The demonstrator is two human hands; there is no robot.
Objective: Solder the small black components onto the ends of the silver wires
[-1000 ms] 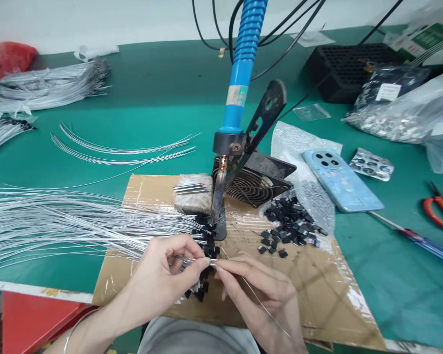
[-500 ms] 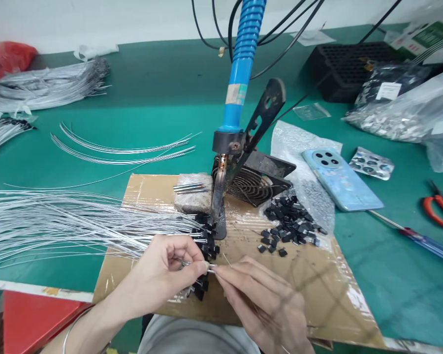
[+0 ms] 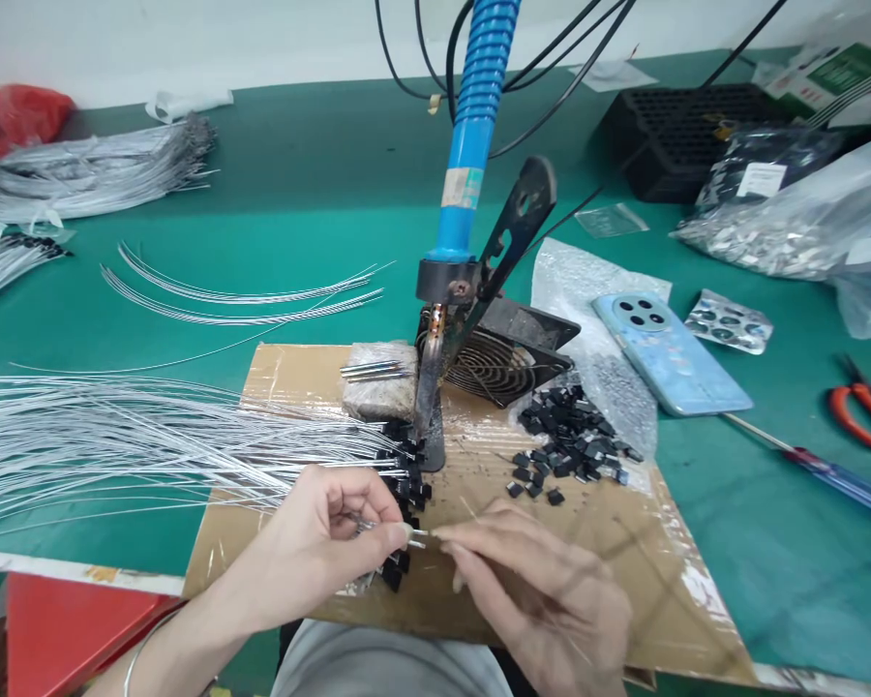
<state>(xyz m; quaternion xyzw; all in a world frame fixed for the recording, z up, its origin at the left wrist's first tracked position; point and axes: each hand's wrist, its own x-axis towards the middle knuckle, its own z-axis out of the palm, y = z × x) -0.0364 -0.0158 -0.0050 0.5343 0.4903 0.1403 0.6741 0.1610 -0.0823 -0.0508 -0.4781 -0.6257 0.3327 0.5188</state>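
Observation:
My left hand (image 3: 334, 537) is pinched on the bare end of a thin silver wire (image 3: 415, 532), low on the cardboard sheet (image 3: 624, 571). My right hand (image 3: 537, 590) faces it, thumb and forefinger pinched on a fine solder wire (image 3: 468, 508) whose tip comes close to the left fingertips. A fan of silver wires (image 3: 116, 440) with small black parts (image 3: 406, 469) on their ends lies to the left. Just beyond the hands, a blue-handled soldering iron (image 3: 471, 155) stands tip down in its black stand.
A loose pile of black components (image 3: 570, 445) lies right of the iron, with a small fan (image 3: 494, 358) behind. A blue phone (image 3: 668, 353), red-handled scissors (image 3: 867, 411), a screwdriver (image 3: 834, 474), plastic bags (image 3: 791, 218) and a black tray (image 3: 675, 131) sit right. Wire bundles (image 3: 94, 169) lie far left.
My right hand has slid lower and to the right, opening a small gap from the left fingertips. The left hand has sunk slightly, still pinching the wire end.

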